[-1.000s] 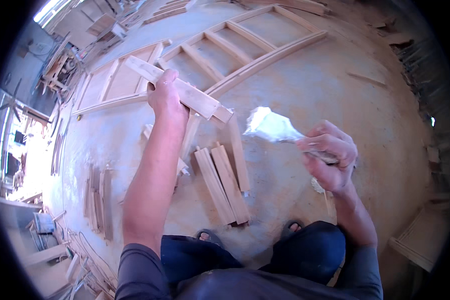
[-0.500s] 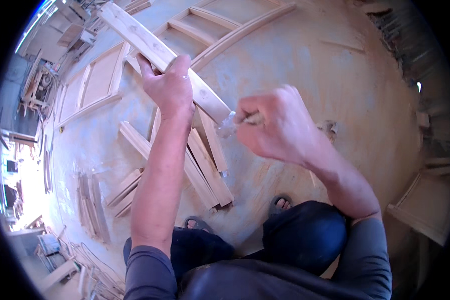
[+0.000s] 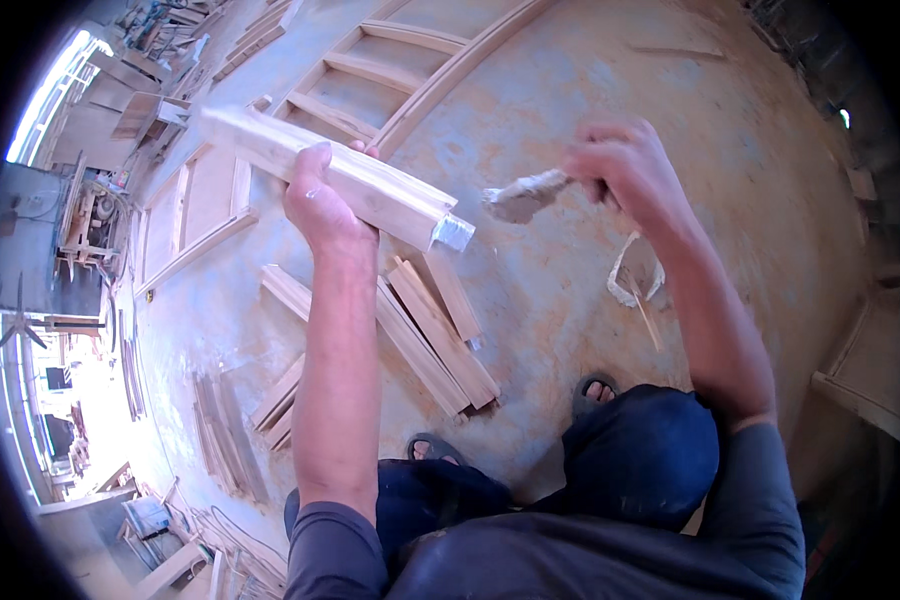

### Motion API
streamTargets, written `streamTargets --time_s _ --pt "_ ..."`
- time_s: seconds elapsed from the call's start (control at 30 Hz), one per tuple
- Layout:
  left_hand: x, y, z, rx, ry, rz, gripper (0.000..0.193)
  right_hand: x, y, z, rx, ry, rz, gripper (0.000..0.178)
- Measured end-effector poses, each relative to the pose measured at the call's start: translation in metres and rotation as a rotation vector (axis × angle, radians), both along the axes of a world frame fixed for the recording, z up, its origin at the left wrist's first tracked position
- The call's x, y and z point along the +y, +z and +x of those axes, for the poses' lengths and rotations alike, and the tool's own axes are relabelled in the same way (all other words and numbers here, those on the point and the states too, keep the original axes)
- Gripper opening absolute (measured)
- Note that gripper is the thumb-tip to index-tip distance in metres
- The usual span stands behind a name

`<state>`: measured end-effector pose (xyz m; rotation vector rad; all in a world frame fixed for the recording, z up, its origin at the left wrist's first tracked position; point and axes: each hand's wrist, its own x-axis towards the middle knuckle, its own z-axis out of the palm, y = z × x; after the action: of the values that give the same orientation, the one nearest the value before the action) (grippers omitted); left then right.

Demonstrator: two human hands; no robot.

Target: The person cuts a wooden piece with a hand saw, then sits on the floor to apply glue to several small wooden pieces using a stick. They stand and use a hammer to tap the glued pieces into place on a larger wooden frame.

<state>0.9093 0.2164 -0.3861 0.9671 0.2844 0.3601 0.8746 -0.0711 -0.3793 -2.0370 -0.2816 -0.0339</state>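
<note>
My left hand point(image 3: 320, 205) is closed around a pale wooden rail point(image 3: 395, 202), held up at a slant above the floor. At its near right end a short tenon point(image 3: 454, 232) is coated with something wet and whitish. My right hand point(image 3: 625, 165), blurred by motion, grips what looks like a brush point(image 3: 525, 198), its head caked in white paste. The brush points at the tenon but is apart from it. Below the right forearm, a white-rimmed container point(image 3: 637, 272) stands on the floor with a thin stick point(image 3: 648, 315) against it.
Several loose wooden strips point(image 3: 435, 330) lie on the floor below my left hand, more point(image 3: 225, 430) to the left. A ladder-like wooden frame point(image 3: 410, 80) lies ahead, a panelled frame point(image 3: 195, 200) at far left. My sandalled feet point(image 3: 598, 390) are close to the strips.
My right hand has drawn the brush away from the rail's end, up and right. The rail has turned, exposing its coated tenon. The container has come out from behind my right arm.
</note>
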Motion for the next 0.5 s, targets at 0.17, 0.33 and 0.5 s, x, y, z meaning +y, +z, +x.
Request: streamTargets --time_s 0.17,0.33,0.5 --pt "0.025 -0.019 0.009 0.001 -0.122 -0.167 0.069 -0.003 -0.038 -0.024 0.463 -0.25 0.858 0.008" --pt "0.026 -0.047 0.011 -0.053 -0.148 -0.339 0.075 0.004 -0.038 -0.025 0.405 -0.15 0.875 0.011" --pt "0.022 -0.063 0.009 -0.141 -0.358 -0.401 0.073 0.033 -0.01 -0.022 0.498 -0.029 0.722 0.01"
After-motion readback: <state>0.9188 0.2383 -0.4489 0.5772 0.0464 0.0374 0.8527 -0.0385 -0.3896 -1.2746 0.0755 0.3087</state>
